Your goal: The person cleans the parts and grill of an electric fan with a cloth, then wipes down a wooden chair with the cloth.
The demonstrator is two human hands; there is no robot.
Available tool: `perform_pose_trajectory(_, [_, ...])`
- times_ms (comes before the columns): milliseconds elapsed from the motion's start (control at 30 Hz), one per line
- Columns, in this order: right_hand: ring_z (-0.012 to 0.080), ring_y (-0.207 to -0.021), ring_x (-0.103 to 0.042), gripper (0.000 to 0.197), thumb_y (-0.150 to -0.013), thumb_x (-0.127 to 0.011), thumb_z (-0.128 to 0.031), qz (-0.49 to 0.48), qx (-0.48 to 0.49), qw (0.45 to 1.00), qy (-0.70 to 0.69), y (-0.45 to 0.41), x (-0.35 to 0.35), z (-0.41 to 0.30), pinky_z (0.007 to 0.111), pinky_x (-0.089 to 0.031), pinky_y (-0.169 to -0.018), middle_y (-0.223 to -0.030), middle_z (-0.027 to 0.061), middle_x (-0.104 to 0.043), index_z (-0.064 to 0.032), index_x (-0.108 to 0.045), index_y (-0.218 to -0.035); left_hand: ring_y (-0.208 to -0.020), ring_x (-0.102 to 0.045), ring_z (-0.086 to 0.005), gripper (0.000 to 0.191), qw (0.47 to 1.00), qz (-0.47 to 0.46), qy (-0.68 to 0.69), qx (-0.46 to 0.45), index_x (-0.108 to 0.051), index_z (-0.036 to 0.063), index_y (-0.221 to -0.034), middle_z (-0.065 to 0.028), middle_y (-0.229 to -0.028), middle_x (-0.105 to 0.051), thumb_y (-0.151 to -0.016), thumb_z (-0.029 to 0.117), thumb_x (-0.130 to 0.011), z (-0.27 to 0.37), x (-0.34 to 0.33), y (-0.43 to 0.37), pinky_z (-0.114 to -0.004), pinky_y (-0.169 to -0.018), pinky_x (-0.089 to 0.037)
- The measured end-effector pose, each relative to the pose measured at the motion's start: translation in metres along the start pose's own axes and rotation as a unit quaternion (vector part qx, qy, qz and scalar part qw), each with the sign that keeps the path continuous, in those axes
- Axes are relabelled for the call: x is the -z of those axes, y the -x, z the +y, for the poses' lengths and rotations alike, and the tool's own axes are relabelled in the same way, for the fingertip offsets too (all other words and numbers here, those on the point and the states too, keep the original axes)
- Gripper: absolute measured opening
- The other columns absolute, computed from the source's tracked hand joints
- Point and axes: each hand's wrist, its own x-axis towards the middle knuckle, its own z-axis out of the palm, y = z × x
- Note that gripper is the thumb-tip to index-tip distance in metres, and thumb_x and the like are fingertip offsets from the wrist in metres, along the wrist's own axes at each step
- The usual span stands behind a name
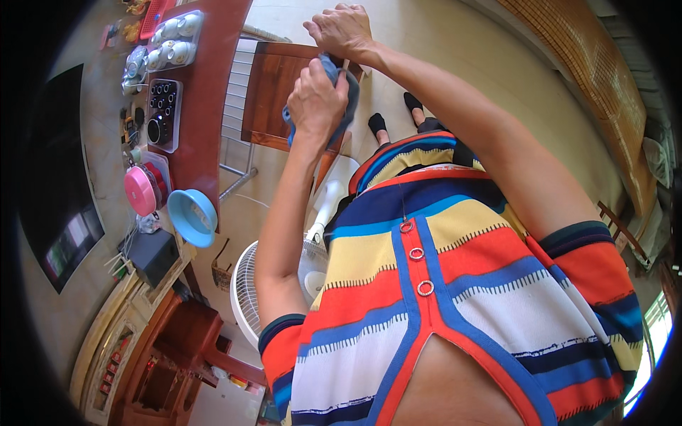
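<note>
My left hand [318, 101] is closed around a bunched blue cloth [329, 66], which hangs down past the fingers on both sides. Just beyond it, my right hand [341, 31] is curled into a fist over the cloth's upper end. Its palm side is turned away, so I cannot tell whether it holds anything. A thin pale piece [346, 66] shows between the two hands; what it belongs to is hidden. Behind my left hand is a reddish-brown wooden chair or stool [274, 93], partly covered by the hand and cloth.
A white standing fan [248, 287] is close by my left arm. Along the left runs a red-brown tabletop [200, 101] bearing a tray of white cups [173, 40], a tray of black cups [164, 104] and a blue basin [193, 217]. A metal rack [237, 96] stands beside it.
</note>
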Motion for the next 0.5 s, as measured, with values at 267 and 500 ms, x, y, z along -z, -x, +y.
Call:
perform_pose_trajectory(267, [0.0232, -0.092, -0.059, 0.035, -0.088, -0.043, -0.039, -0.06, 0.011, 0.998, -0.007, 0.001, 0.0, 0.002, 0.043, -0.036, -0.079, -0.086, 0.0045, -0.068, -0.0173, -0.07, -0.086, -0.112, -0.047, -0.0378, 0.069, 0.999, 0.029, -0.01, -0.038, -0.033, 0.0063, -0.134, -0.0211, -0.125, -0.042, -0.079, 0.035, -0.064, -0.017, 0.008, 0.048, -0.044, -0.087, -0.043])
perform_pose_trajectory(500, [0.0227, -0.092, -0.057, 0.035, -0.088, -0.042, -0.038, -0.089, 0.006, 0.996, -0.027, 0.0, 0.003, 0.004, 0.043, -0.035, -0.082, -0.084, 0.0041, -0.067, -0.0162, -0.07, -0.084, -0.111, -0.047, -0.0383, 0.07, 0.987, -0.061, 0.148, 0.025, -0.031, 0.0149, -0.137, -0.018, -0.127, -0.041, -0.079, 0.026, -0.067, -0.055, 0.033, 0.144, -0.045, -0.089, -0.042])
